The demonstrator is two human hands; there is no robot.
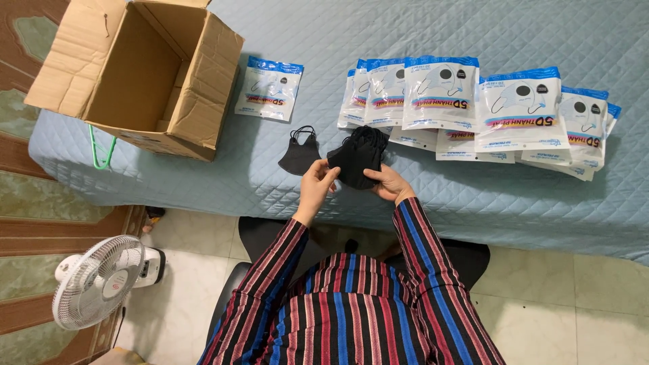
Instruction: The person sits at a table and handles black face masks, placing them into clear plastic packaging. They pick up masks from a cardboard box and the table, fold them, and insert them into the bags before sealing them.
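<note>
A stack of black face masks is held over the near edge of the blue quilted mattress. My left hand pinches the stack's left side and my right hand supports it from below on the right. One single black mask lies flat on the mattress just left of my left hand. A row of several white and blue mask packets overlaps along the mattress behind the stack. One separate packet lies alone to the left of the row.
An open cardboard box lies on its side at the mattress's left end, with a green hanger below it. A white floor fan stands at the lower left on the tiled floor.
</note>
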